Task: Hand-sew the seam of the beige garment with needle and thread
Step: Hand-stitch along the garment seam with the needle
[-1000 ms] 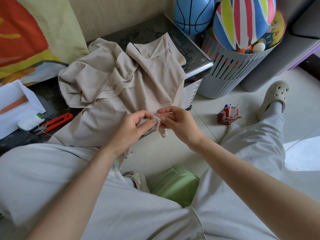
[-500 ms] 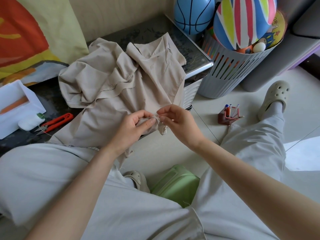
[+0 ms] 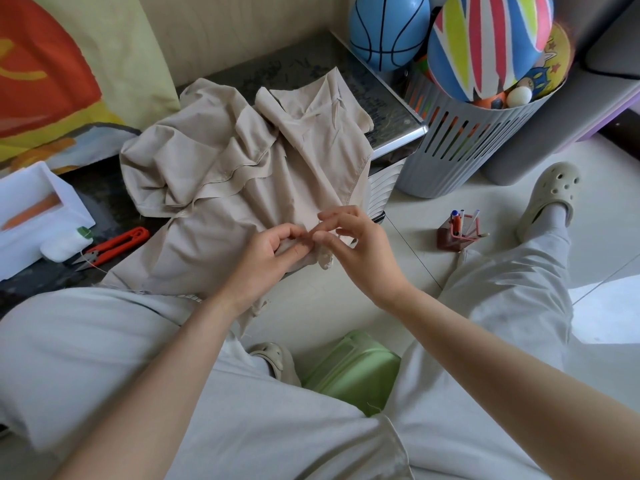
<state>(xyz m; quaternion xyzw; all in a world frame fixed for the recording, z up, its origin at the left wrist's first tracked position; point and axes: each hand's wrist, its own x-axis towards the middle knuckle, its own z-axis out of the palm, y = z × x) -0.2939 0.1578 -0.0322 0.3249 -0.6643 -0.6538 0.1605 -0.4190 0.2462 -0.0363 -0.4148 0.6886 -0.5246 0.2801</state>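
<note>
Since the earlier view the right hand (image 3: 360, 252) has loosened: its fingers (image 3: 344, 233), then bunched about the needle at the fold, now stand lifted and spread. Its forefinger and thumb curl back toward the same spot. The left hand (image 3: 270, 252) has kept its place, thumb and forefinger pinching a small fold of the garment (image 3: 242, 174). The seam edge lies directly between the two sets of fingertips. The rest of the cloth spreads away beyond the fingers over a dark table top (image 3: 381, 102) and trails below the left wrist across the knee. The needle is too fine to make out here, so it cannot be told whether the right forefinger and thumb pinch it or merely close on it. The thread likewise cannot be made out. Step in hand, as judged: mid-stitch, the needle set in the fold and the right hand changing its hold from pushing to drawing. The next move calls for a firm pinch on the emerging point just beyond the left thumb. It then calls for a pull away from the fold until the thread lies snug without puckering, with a steady left-hand pinch meanwhile. Red snips (image 3: 116, 244) lie well to the left of the left fingers, untouched.
</note>
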